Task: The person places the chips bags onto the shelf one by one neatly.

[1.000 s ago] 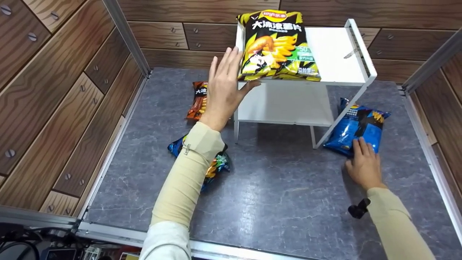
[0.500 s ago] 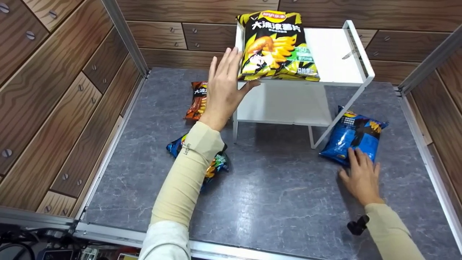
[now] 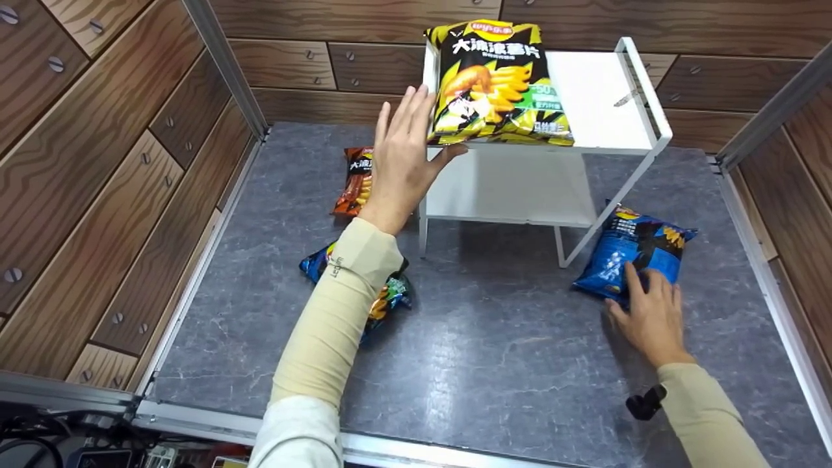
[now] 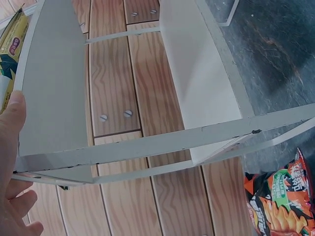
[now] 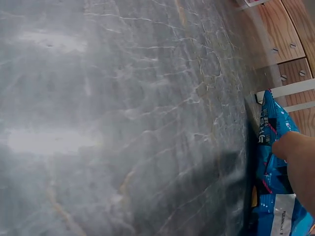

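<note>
Blue, glossy, pillow-shaped bag [image 3: 634, 250] lies beneath right fingers [image 3: 634, 283].

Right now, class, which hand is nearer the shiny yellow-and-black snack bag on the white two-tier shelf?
Left. The left hand holds the shelf beside the snack bag; the right hand is farther, touching a blue bag.

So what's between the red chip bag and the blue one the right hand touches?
The white rack, with the left hand at its left side; the head view shows it.
</note>
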